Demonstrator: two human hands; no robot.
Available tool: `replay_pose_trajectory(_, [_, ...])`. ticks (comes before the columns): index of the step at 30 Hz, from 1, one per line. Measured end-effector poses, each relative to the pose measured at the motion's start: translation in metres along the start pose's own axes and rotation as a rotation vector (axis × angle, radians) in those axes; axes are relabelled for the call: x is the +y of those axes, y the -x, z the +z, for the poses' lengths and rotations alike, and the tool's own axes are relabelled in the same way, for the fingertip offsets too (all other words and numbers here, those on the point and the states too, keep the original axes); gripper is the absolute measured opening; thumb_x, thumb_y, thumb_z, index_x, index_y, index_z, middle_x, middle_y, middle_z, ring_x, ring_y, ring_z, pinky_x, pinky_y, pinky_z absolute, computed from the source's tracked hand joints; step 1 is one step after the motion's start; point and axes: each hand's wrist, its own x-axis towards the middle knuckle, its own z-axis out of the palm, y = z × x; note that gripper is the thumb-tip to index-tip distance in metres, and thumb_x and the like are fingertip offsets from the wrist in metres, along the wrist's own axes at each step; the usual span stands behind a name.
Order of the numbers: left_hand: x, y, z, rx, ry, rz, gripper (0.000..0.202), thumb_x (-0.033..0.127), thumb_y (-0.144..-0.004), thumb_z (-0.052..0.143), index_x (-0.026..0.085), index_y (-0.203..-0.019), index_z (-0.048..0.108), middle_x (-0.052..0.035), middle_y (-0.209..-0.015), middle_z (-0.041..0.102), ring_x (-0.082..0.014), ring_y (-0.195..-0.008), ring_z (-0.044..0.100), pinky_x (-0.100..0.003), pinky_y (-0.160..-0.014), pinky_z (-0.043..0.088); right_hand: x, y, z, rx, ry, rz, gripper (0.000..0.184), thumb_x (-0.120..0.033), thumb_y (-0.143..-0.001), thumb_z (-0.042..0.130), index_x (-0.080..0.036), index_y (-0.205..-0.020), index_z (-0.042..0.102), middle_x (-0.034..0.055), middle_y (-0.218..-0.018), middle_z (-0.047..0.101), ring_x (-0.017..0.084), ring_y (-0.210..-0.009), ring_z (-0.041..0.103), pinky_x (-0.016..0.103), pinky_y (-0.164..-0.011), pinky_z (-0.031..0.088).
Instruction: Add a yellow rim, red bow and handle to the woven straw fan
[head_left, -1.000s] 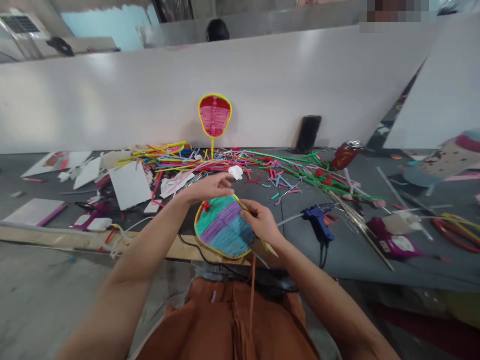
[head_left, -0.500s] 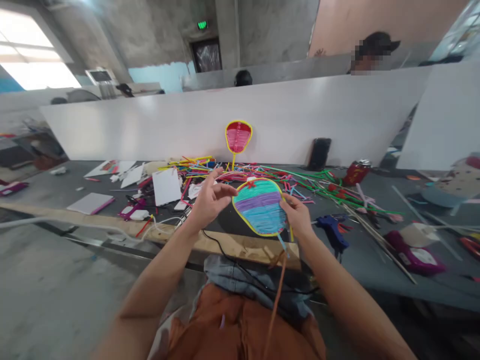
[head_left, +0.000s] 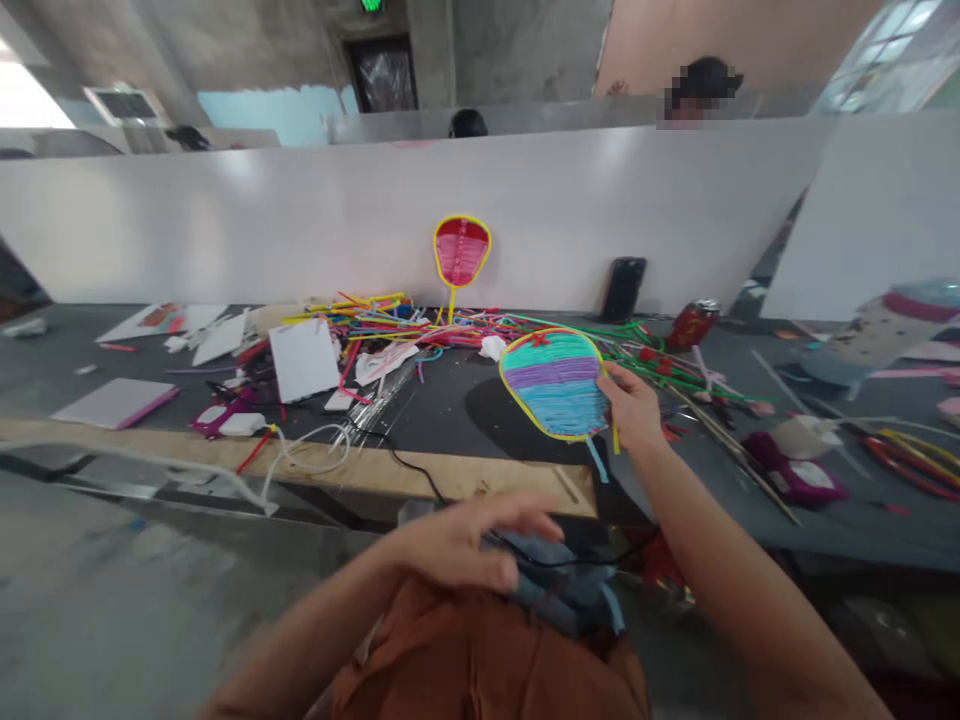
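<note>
Pinched at its right edge, a hand fan [head_left: 555, 385] with green, purple and blue bands and a yellow rim is held up over the table by my right hand [head_left: 632, 408]. A red bow-like piece [head_left: 538, 339] sits at its top, and a light blue strip [head_left: 598, 460] hangs from its lower edge. My left hand [head_left: 480, 545], fingers apart and holding nothing, is low in front of my body near the table's wooden edge. A second fan [head_left: 462, 252], pink and red with a yellow rim, stands against the white partition.
Coloured pipe cleaners [head_left: 390, 315] are heaped along the back of the table. A phone [head_left: 624, 288] and a red can [head_left: 693, 325] stand at back right. Purple devices [head_left: 795, 475] with cables lie at both sides. A black cable [head_left: 405, 462] crosses the wooden edge [head_left: 465, 480].
My left hand has left the fan's side and dropped toward my lap. My right hand keeps hold of the fan, now a little further right in view. The camera view has shifted.
</note>
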Motion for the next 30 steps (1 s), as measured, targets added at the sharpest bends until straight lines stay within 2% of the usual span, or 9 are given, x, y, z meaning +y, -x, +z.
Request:
replay_pose_trajectory(2, [-0.012,-0.004,0.018,-0.353,-0.147,-0.037,0.062,0.057,-0.079,0.061,0.022,-0.130,0.053,-0.0112,-0.116,0.065,-0.0277,-0.105,0.062,-0.034,-0.086,0.048,-0.004,0.001,0.000,-0.007,0.021,-0.007,0.052,-0.039,-0.054,0.079,-0.016,-0.100,0.068,-0.0034,-0.061,0.065,0.011,-0.047,0.054,0.025,-0.046,0.044])
replay_pose_trajectory(3, [-0.014,-0.005,0.022,-0.369,-0.244,-0.074,0.054,0.056,-0.081,0.058,0.023,-0.123,0.058,-0.0103,-0.108,0.068,-0.0274,-0.100,0.064,-0.033,-0.083,0.050,-0.006,0.003,0.000,-0.022,0.034,-0.009,0.053,-0.040,-0.055,0.078,-0.016,-0.101,0.068,-0.0034,-0.060,0.064,0.011,-0.046,0.053,0.025,-0.046,0.044])
replay_pose_trajectory(7, [0.000,-0.004,0.000,0.104,-0.522,-0.083,0.033,0.037,-0.092,0.049,0.023,-0.119,0.060,-0.0102,-0.118,0.065,-0.0251,-0.111,0.059,-0.036,-0.096,0.044,-0.015,0.015,0.006,-0.145,0.092,-0.011,0.050,-0.040,-0.060,0.077,-0.017,-0.104,0.068,-0.0034,-0.061,0.066,0.011,-0.046,0.054,0.024,-0.045,0.044])
replay_pose_trajectory(9, [0.013,-0.004,-0.025,0.406,-0.536,-0.010,0.026,0.034,-0.091,0.051,0.023,-0.113,0.061,-0.0075,-0.108,0.068,-0.0213,-0.104,0.061,-0.034,-0.095,0.045,-0.018,0.023,0.011,-0.235,0.122,-0.008,0.047,-0.038,-0.062,0.077,-0.017,-0.104,0.069,-0.0031,-0.062,0.067,0.011,-0.048,0.055,0.023,-0.046,0.044])
replay_pose_trajectory(13, [0.021,-0.014,-0.082,0.815,-0.603,0.030,0.041,0.040,-0.090,0.053,0.022,-0.128,0.050,-0.0115,-0.135,0.051,-0.0245,-0.128,0.044,-0.040,-0.109,0.033,-0.019,0.036,0.026,-0.452,0.165,0.026,0.045,-0.040,-0.066,0.076,-0.019,-0.105,0.069,0.0018,-0.074,0.074,0.016,-0.061,0.065,0.027,-0.056,0.051])
replay_pose_trajectory(19, [-0.014,-0.045,-0.156,1.060,-0.492,-0.098,0.069,0.061,-0.091,0.035,0.017,-0.143,0.030,-0.0140,-0.154,0.026,-0.0274,-0.144,0.018,-0.044,-0.117,0.014,-0.006,0.037,0.047,-0.656,0.206,0.091,0.046,-0.044,-0.070,0.073,-0.020,-0.109,0.067,0.0079,-0.101,0.074,0.021,-0.084,0.069,0.033,-0.073,0.055])
replay_pose_trajectory(22, [-0.030,-0.056,-0.175,0.970,-0.425,-0.168,0.066,0.059,-0.092,0.034,0.015,-0.140,0.037,-0.0135,-0.151,0.033,-0.0269,-0.141,0.026,-0.041,-0.115,0.021,0.003,0.033,0.057,-0.702,0.227,0.127,0.047,-0.046,-0.072,0.071,-0.020,-0.112,0.066,0.0082,-0.100,0.075,0.021,-0.083,0.070,0.033,-0.072,0.055])
replay_pose_trajectory(26, [-0.042,-0.058,-0.178,0.597,-0.420,-0.334,0.050,0.047,-0.093,0.040,0.015,-0.128,0.055,-0.0106,-0.129,0.060,-0.0246,-0.118,0.055,-0.035,-0.100,0.041,0.013,0.033,0.067,-0.768,0.280,0.150,0.045,-0.043,-0.075,0.070,-0.019,-0.112,0.065,0.0083,-0.104,0.074,0.022,-0.089,0.069,0.036,-0.080,0.054])
replay_pose_trajectory(30, [-0.051,-0.053,-0.174,0.326,-0.416,-0.355,0.040,0.038,-0.088,0.053,0.018,-0.121,0.061,-0.0067,-0.123,0.065,-0.0211,-0.113,0.059,-0.030,-0.096,0.043,0.015,0.035,0.071,-0.827,0.340,0.140,0.038,-0.038,-0.080,0.064,-0.020,-0.114,0.065,0.0079,-0.113,0.071,0.023,-0.101,0.066,0.039,-0.091,0.050])
